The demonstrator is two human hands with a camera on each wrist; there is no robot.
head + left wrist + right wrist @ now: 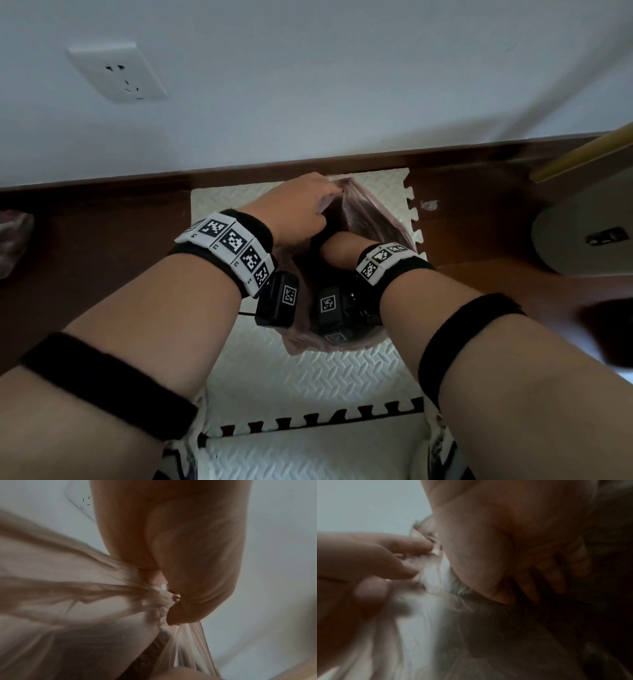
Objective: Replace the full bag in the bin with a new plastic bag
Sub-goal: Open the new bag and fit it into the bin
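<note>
Pinching bag point(368, 216), left hand point(301, 209), no legible writing

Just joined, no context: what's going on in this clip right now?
A person is fitting a translucent pinkish plastic bag into a small bin that stands on a white foam mat by the wall. The left hand pinches the bag's upper edge and holds it up. The right hand is down inside the bag's opening, fingers hidden in the head view. The bag's rim hangs loose over the bin's near edge, so the lining is not yet finished.
</note>
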